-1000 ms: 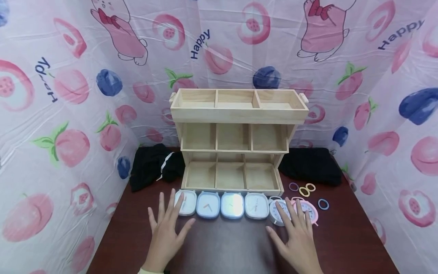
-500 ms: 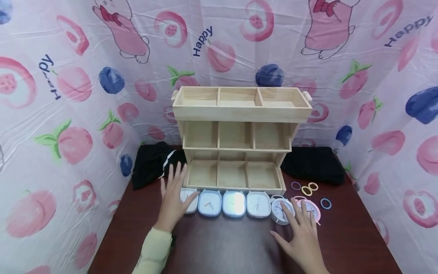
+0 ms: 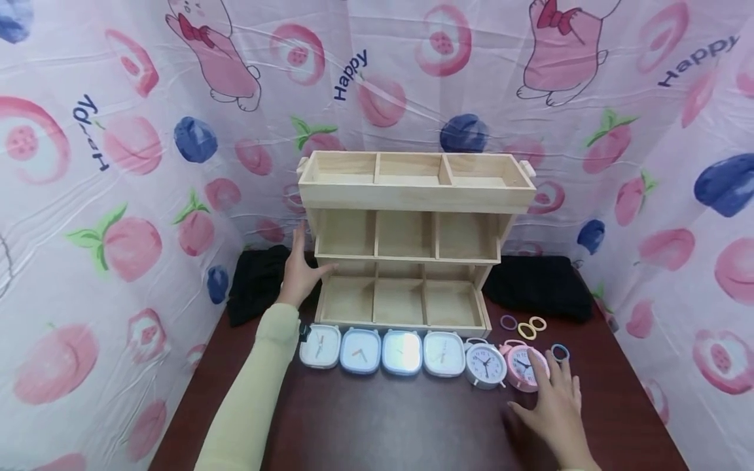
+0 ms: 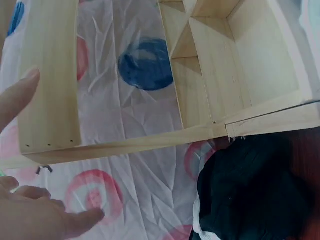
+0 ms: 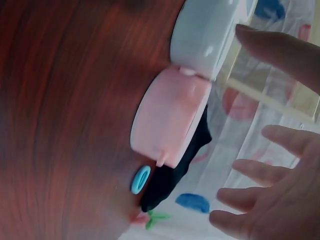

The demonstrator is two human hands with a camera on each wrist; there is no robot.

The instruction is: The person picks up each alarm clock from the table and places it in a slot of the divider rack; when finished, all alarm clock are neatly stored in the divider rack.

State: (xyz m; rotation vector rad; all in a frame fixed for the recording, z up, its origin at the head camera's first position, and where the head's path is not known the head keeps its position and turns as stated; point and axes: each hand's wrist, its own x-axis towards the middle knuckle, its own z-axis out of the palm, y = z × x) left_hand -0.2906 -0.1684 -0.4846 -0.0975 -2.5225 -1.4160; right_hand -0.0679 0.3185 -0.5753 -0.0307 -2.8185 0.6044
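Pale-wood three-tier rack, far centre, nothing gripped.
Left hand, fingers wide, has moved to the rack's left side; right hand, spread, by the round pink alarm clock.

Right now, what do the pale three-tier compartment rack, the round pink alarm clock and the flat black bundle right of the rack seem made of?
Pale three-tier compartment rack: bare-looking matte wood; faint grain shows along its boards.
Round pink alarm clock: plastic or painted metal, unclear which; smooth side, soft sheen.
Flat black bundle: probably matte fabric, judging by its soft edges.
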